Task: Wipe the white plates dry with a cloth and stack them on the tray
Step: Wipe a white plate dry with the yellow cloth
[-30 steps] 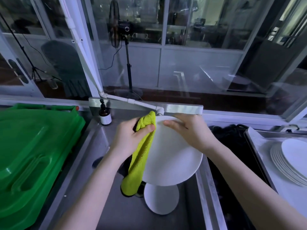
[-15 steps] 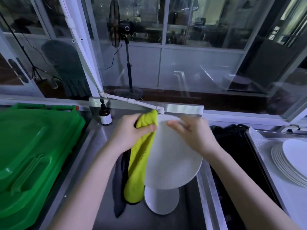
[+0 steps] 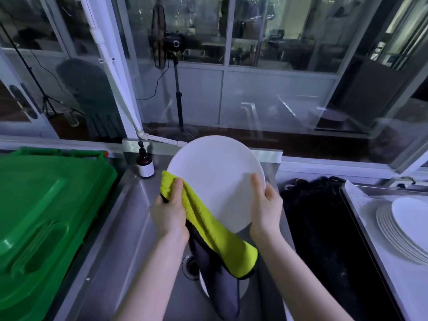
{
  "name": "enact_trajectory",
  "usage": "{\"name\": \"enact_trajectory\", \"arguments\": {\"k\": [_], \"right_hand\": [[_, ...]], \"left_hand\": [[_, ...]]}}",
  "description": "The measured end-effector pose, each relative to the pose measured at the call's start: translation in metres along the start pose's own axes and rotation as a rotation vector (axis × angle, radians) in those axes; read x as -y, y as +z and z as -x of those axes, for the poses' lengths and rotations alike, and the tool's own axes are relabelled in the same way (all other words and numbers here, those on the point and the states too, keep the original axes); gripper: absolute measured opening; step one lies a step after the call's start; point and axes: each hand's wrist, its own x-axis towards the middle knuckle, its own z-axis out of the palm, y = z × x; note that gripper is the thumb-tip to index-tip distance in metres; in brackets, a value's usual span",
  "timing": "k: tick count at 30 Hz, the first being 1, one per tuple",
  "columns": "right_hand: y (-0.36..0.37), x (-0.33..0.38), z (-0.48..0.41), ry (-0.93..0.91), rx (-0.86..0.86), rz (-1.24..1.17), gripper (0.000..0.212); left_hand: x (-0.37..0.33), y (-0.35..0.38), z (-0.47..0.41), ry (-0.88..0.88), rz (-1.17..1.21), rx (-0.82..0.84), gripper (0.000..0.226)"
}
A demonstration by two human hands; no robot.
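Work stands midway: round white plates [image 3: 393,230] stacked on the right steel tray [image 3: 367,201], your left grip [image 3: 170,212] clutching the yellow-green cloth [image 3: 208,218], your right grip [image 3: 266,209] holding one more white plate [image 3: 215,179].

centre of the stainless steel sink [image 3: 129,228] is crowded: left hand [image 3: 170,212] and right hand [image 3: 266,205] hold the round white plate [image 3: 215,179] tilted up, its top edge at the white plastic pipe [image 3: 162,139]. the yellow-green microfibre cloth [image 3: 208,223] hangs over the drain. left, a bare steel slope runs to the big green plastic bin lid [image 3: 46,216], with a small brown pump bottle [image 3: 145,164] in the corner. right, a black tangled heap [image 3: 319,228] lies before the raised metal tray rim [image 3: 352,218] and the leaning stack of white plates [image 3: 405,228].
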Motion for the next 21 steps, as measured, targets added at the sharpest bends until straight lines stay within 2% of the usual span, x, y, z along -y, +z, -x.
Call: {"name": "enact_trajectory", "arguments": {"k": [2,5,8,10,12,14,16,19,21], "right_hand": [[-0.013,0.015,-0.015,-0.132,0.117,0.139,0.042],[-0.027,0.055,-0.033,-0.308,0.405,0.329,0.007],[-0.021,0.079,-0.035,-0.551,0.632,0.701,0.022],[-0.013,0.081,-0.025,-0.736,0.691,0.736,0.024],[-0.009,0.074,-0.017,-0.864,0.675,0.696,0.034],[-0.011,0.067,-0.017,-0.845,0.607,0.641,0.04],[-0.015,0.061,-0.019,-0.735,0.465,0.574,0.045],[-0.008,0.044,-0.009,-0.452,0.131,0.277,0.053],[0.005,0.026,0.006,-0.229,-0.057,0.039,0.049]], "left_hand": [[-0.008,-0.006,-0.008,0.089,-0.004,0.048,0.023],[-0.024,-0.011,-0.016,0.29,-0.13,0.25,0.015],[-0.038,-0.009,-0.019,0.507,-0.397,0.512,0.022],[-0.043,-0.003,-0.016,0.597,-0.513,0.698,0.015],[-0.045,-0.001,-0.017,0.581,-0.552,0.784,0.01],[-0.046,-0.005,-0.024,0.542,-0.559,0.751,0.008],[-0.039,-0.012,-0.027,0.439,-0.436,0.634,0.007],[-0.016,-0.01,-0.016,0.067,-0.047,0.332,0.016],[-0.002,-0.002,-0.007,-0.065,0.016,0.11,0.026]]}}
